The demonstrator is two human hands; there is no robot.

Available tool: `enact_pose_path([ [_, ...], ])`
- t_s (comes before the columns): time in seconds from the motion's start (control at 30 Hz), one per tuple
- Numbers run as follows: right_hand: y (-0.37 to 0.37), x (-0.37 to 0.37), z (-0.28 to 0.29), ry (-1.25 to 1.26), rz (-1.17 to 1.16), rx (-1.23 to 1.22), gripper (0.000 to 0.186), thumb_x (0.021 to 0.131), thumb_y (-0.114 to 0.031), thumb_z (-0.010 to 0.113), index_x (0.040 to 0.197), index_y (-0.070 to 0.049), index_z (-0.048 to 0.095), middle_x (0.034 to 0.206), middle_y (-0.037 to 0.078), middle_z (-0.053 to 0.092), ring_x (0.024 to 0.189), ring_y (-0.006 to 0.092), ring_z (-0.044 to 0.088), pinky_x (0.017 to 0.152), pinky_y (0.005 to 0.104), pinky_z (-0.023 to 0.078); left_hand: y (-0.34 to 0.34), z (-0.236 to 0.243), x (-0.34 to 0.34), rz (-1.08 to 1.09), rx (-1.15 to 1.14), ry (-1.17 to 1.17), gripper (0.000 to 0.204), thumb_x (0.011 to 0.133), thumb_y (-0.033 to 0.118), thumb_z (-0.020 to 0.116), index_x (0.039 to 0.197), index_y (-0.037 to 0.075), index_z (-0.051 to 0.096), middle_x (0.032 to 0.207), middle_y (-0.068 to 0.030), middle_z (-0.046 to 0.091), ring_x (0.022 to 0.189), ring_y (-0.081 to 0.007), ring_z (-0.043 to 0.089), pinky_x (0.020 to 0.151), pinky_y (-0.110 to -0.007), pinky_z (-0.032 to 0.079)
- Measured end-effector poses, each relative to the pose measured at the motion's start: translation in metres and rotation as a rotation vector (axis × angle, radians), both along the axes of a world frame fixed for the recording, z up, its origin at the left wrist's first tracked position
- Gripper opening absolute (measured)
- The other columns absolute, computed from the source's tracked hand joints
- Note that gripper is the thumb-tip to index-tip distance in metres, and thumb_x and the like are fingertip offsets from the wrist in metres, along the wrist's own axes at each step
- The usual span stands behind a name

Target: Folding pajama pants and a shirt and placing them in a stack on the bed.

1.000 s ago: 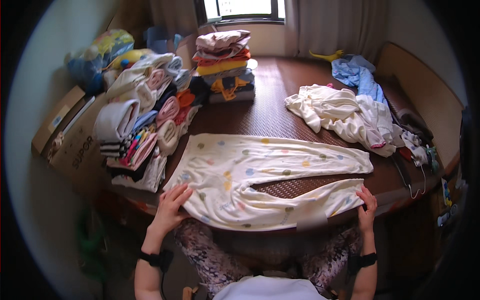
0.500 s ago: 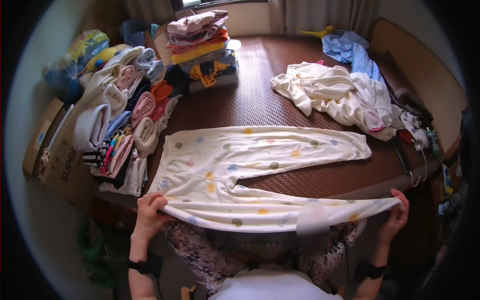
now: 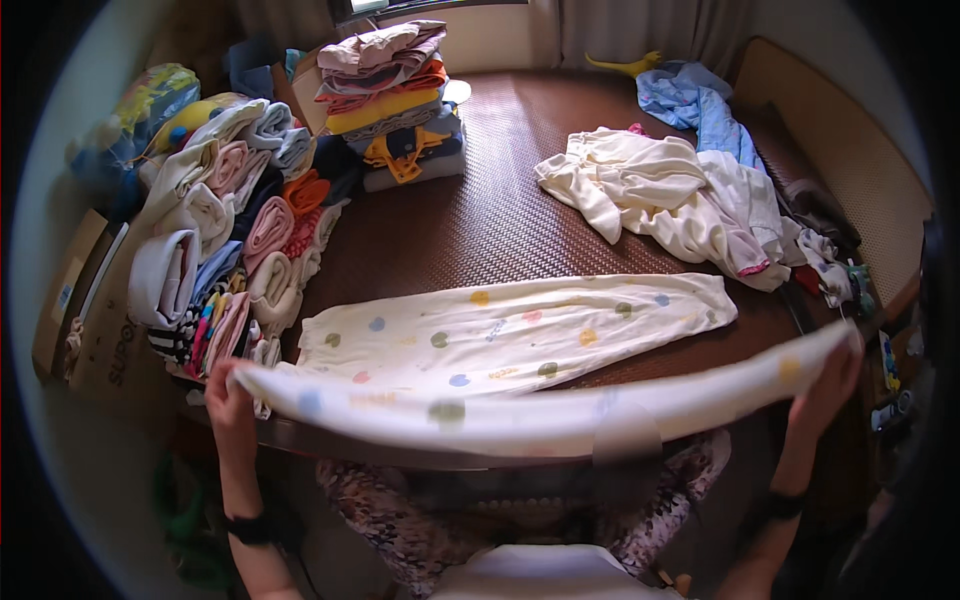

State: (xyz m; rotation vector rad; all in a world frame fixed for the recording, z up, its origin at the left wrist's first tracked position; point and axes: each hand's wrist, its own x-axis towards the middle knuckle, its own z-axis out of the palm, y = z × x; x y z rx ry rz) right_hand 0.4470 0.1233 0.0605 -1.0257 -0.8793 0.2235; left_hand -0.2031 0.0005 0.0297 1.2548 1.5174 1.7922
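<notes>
A pair of cream trousers with coloured spots lies sideways before me, its far leg flat on the brown woven mat. The near leg is lifted off the mat and sags between my hands, blurred by motion. My left hand grips the waistband end, at the left. At the right, my right hand is closed on the cuff end of that leg; its fingers are partly smeared. The raised leg hides the crotch of the trousers.
Rolled clothes fill a cardboard box at left. Behind stands a stack of folded clothes. Loose cream garments and a light blue garment lie at the right, near a yellow toy dinosaur.
Both hands have risen and spread farther apart, lifting the trousers' near leg up and away from me. The far leg stays on the mat.
</notes>
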Motion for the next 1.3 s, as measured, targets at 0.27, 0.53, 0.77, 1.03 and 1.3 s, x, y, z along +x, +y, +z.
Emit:
enact_pose_path([
  [0.27,0.192,0.019,-0.099,-0.308,0.373,-0.505,0.015,0.09,-0.02,0.068,0.092,-0.005,0.064,0.082,0.0,0.064,0.073,0.0104,0.058,0.063,0.028,0.047,0.113,-0.061,-0.014,0.215,-0.422,0.187,0.018,0.088,0.016,0.069,0.093,0.0,0.063,0.073,-0.0042,0.066,0.068,-0.0102,0.061,0.061,-0.027,0.047],
  [0.53,0.184,0.005,-0.119,-0.904,0.034,-0.599,0.03,0.085,-0.028,0.066,0.082,0.001,0.058,0.076,0.023,0.061,0.072,0.0391,0.062,0.064,0.0449,0.046,0.112,-0.065,-0.005,0.188,-0.316,0.539,0.017,0.09,0.014,0.063,0.089,-0.002,0.061,0.075,-0.0134,0.065,0.07,-0.018,0.063,0.064,-0.033,0.048],
  [0.77,0.156,0.015,-0.115,-0.878,0.041,-0.596,0.031,0.087,-0.029,0.065,0.082,0.0,0.055,0.075,0.023,0.059,0.072,0.0425,0.06,0.062,0.0456,0.045,0.119,-0.078,-0.024,0.185,-0.266,0.639,0.015,0.091,0.011,0.061,0.087,-0.003,0.058,0.07,-0.0146,0.062,0.066,-0.0156,0.059,0.06,-0.034,0.045],
  [1.03,0.09,0.015,-0.102,-0.802,0.019,-0.7,0.027,0.087,-0.026,0.064,0.086,0.0,0.056,0.075,0.026,0.059,0.076,0.0459,0.06,0.065,0.0489,0.046,0.115,-0.068,-0.016,0.111,-0.311,0.551,0.016,0.091,0.011,0.063,0.084,-0.002,0.057,0.067,-0.0031,0.057,0.065,-0.0077,0.05,0.057,-0.028,0.041],
  [1.3,0.066,0.021,-0.104,-0.773,0.094,-0.595,0.024,0.084,-0.02,0.065,0.085,0.001,0.054,0.081,0.024,0.056,0.079,0.0421,0.058,0.07,0.0442,0.046,0.112,-0.074,-0.028,0.034,-0.341,0.391,0.016,0.092,0.012,0.063,0.083,0.0,0.056,0.072,0.0022,0.056,0.067,-0.0045,0.047,0.059,-0.024,0.039],
])
